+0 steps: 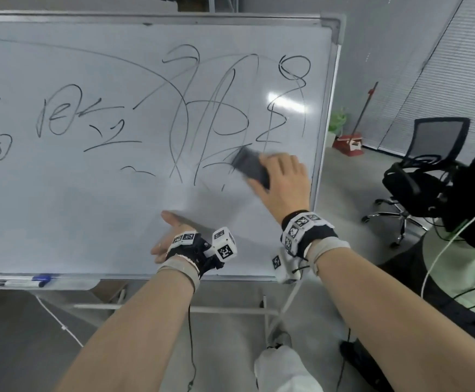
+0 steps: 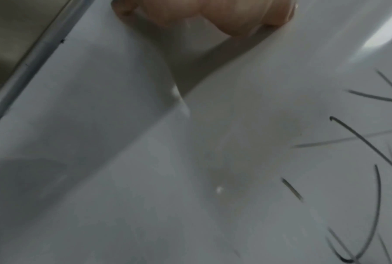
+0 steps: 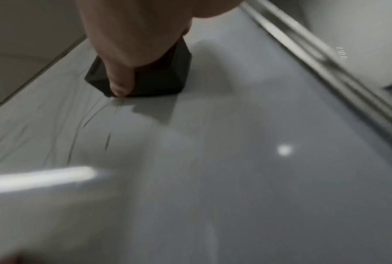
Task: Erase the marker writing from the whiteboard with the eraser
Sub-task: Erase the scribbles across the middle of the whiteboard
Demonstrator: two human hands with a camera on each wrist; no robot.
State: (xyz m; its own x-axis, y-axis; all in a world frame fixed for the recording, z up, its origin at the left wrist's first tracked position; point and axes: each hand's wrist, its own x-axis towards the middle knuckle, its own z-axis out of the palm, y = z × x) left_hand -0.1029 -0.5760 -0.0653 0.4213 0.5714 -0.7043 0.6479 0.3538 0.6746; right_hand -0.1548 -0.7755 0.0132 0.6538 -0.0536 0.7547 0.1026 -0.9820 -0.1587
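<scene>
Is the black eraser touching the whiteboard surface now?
Touching. In the right wrist view the eraser, gripped by the right hand, sits flat on the whiteboard with no gap beneath.

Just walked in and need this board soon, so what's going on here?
A person is wiping marker writing off the whiteboard. Their right hand grips a dark eraser and presses it on the board's right side, at the lower edge of a tangle of scribbles. The left hand rests open against the bare lower part of the board. Plenty of writing remains across the upper and left areas, so the job is far from done. Markers lie in the tray at the bottom left.
</scene>
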